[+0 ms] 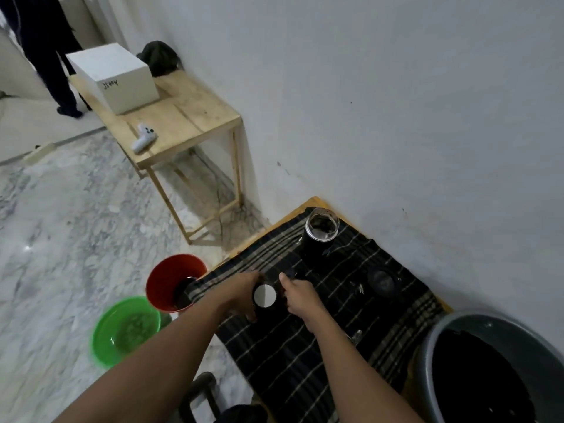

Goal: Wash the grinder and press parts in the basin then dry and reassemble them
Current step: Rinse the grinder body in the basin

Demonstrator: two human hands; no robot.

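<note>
Head view: left hand (244, 293) and right hand (300, 296) grasp grinder (265, 296) near cloth (305, 355) edge.

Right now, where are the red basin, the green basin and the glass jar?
Red basin (164, 270): head view, inner wall.
Green basin (105, 337): head view, inner left wall.
Glass jar (323, 225): head view, open mouth.

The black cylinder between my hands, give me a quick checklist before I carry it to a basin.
1. Left hand on the black cylinder: ok, it wraps the side.
2. Right hand grip: cannot tell, it sits close beside the cylinder.
3. Cylinder's white top in place: ok.
4. Red basin within reach: ok, at the cloth's left edge.
5. Green basin free: not ok, something lies in it.
6. Glass jar clear of hands: ok, upright farther back.
</note>
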